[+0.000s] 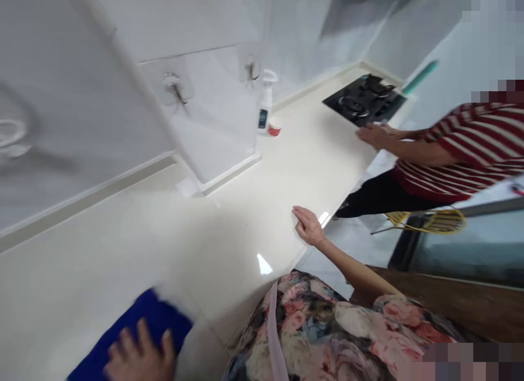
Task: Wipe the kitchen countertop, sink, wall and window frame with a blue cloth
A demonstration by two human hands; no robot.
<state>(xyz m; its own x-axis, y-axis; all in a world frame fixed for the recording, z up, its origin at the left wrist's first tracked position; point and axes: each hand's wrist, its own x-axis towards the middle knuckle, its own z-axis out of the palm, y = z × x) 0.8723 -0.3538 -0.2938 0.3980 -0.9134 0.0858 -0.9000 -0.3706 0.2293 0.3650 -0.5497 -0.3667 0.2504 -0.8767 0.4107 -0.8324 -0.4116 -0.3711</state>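
Your left hand [141, 356] lay spread on the blue cloth [161, 311], unclenched. Your right hand [310, 228] rested on the counter [229, 228], empty. 1 co-worker [458, 152] stood beside the black stove [362, 103].

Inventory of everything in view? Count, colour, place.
Countertop: 1, off-white, mid-frame
Cloth: 1, blue, countertop, lower left
Spray bottle: 1, white, beside jutting wall
Tub: 1, red and white, beside bottle
Cooktop: 1, black, countertop's far end
Hooks: 2, metallic, jutting wall
Round fitting: 1, white, far left
Strip: 1, green, beyond cooktop
Co-worker: 1, maroon-and-white striped top, near cooktop
Mesh item: count unclear, yellow, right side
Floral garment: 1, multicoloured, bottom centre
Left hand: 1, bare, on cloth
Right hand: 1, bare, on countertop
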